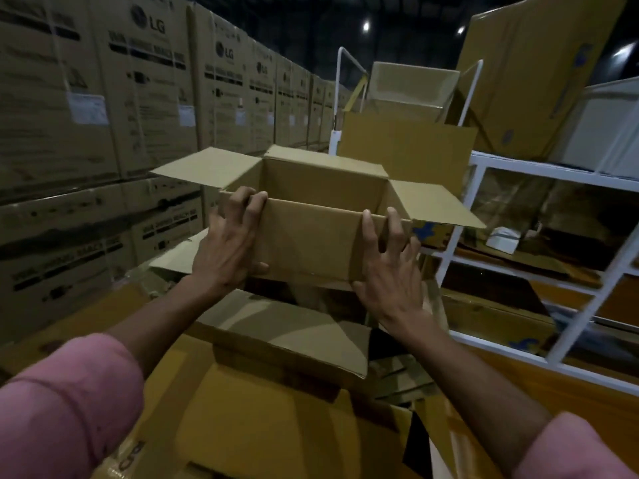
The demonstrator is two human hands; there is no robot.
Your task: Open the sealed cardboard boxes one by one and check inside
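An open brown cardboard box (311, 233) is held up in front of me, its flaps spread out to the left, right and back. What I can see of its inside looks bare; the bottom is hidden behind the near wall. My left hand (230, 243) grips the box's near left corner, fingers curled over the rim and thumb under the bottom edge. My right hand (390, 271) holds the near right corner, with fingers spread up the wall and around the edge.
Below lie more open and flattened cardboard boxes (287, 344). A wall of tall stacked printed cartons (114, 133) runs along the left. A white metal rack (518, 216) holding boxes stands on the right. A white trolley frame (349, 98) with cartons stands behind.
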